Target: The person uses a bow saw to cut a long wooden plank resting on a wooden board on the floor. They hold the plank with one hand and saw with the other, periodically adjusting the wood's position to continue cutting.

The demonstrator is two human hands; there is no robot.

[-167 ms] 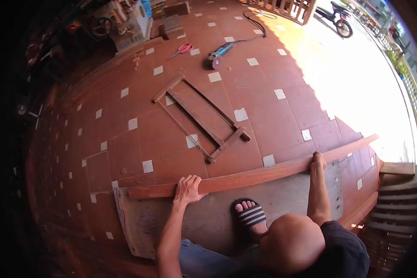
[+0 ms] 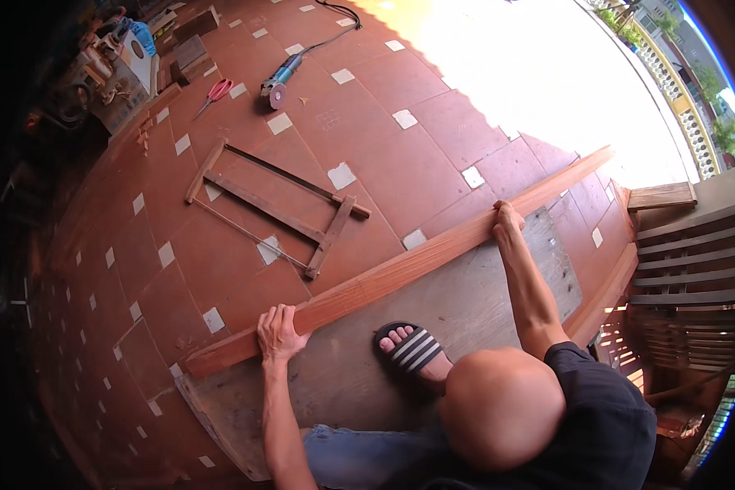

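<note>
— Viewpoint has turned since 0.2 s ago: the bow saw, angle grinder and red-handled tool now sit farther left, and the wooden beam slants more steeply. Confirm grip status and beam position.

— Left hand: grasping the beam near its left end, fingers over the top, thumb on the near side. Right hand: wrapped around the beam toward its right end. Beam: along the far edge of the grey board, right end projecting past it above the tiled floor.

— List containers and contents.

— One box-like unit, upper left: pale front, round opening. Wooden pieces and a blue article sit at its top; whether inside or upon it cannot be determined.

— State visibility limits.

— Right fingers: mostly hidden. Left margin: dark, clutter unresolved. Sunlit ground: overexposed. Grinder cord: cut off at the upper edge. Board: partly covered by the person's body and the striped sandal.

— Specify materials.

— Beam: reddish-brown timber, squared, visible grain. Board: flat, worn, stained. Saw: rectangular timber frame with a central bar. Floor: reddish tiles, small pale square insets.
</note>
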